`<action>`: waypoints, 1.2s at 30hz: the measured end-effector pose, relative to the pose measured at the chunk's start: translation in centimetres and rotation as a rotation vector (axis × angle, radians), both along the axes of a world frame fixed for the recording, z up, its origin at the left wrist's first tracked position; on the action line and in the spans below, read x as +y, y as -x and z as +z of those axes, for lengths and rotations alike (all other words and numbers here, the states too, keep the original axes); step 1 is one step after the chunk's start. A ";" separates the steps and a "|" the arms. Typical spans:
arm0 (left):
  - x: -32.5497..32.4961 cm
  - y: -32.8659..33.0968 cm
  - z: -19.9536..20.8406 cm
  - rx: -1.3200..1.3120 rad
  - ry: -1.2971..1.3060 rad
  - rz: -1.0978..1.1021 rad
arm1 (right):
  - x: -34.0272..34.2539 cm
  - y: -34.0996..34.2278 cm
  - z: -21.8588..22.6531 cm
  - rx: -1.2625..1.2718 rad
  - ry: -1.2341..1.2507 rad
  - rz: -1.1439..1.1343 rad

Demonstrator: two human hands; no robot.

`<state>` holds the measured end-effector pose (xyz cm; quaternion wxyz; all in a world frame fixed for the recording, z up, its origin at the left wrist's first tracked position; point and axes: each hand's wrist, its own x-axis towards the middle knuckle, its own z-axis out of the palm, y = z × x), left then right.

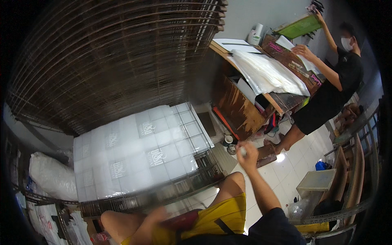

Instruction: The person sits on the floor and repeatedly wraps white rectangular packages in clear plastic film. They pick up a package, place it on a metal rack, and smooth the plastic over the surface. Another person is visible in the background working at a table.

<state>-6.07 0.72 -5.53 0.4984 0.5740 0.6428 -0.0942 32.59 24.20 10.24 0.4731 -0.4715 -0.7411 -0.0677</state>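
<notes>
My right hand [249,157] is raised in front of my knee, its fingers curled round a small whitish thing that I cannot make out. Low down over my lap, my left hand [154,218] is smeared by motion, so its fingers do not show clearly. In front of me, translucent plastic bags [134,145] with white print lie in rows on a wire rack shelf [192,122]. The shelf's near edge is the part closest to my left hand. Many more wire shelves [122,53] are tilted up above and behind it.
At right, a person [341,73] in dark clothes holds a green-faced frame [298,25] up over a wooden workbench [281,104]. A pile of clear plastic sheets [271,73] covers the bench's near side. A stuffed white sack [51,175] stands left; a pale bin [316,180] is at right.
</notes>
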 end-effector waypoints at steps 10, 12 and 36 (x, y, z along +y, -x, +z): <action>-0.4 0.0 -0.8 0.004 -0.020 0.026 | 15.3 -5.7 17.5 -0.279 -0.375 -0.474; -1.3 0.7 -2.1 -0.001 -0.082 0.008 | 17.7 -5.9 18.3 -0.344 -0.356 -0.529; 11.4 -6.5 19.3 -0.703 -0.631 0.377 | 7.3 2.5 22.7 -0.481 -0.443 -0.284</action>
